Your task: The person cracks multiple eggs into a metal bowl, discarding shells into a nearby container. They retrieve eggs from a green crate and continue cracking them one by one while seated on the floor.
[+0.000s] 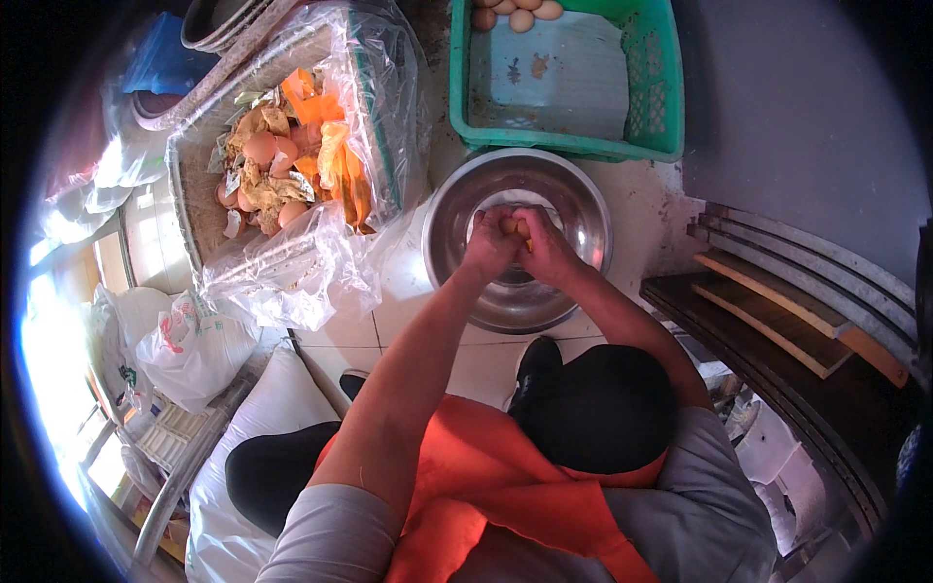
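Over a wide stainless steel basin (446, 240) on the tiled floor, my two hands meet around an egg (513, 225). My left hand (490, 239) grips it from one side and my right hand (543, 244) from the other. Fingers hide most of the shell, and a small yellow patch shows just below them; whether the shell is split I cannot tell. Beyond the basin stands a green plastic crate (554, 142), with several whole eggs (521, 20) in its far left corner. The basin's contents are mostly hidden by my hands.
Left of the basin, a bin lined with clear plastic (291, 291) holds broken eggshells (260, 148) and orange wrappers (342, 167). A white sack (248, 437) lies near my left leg. Wooden boards (773, 321) rest on a dark shelf (736, 350) at right.
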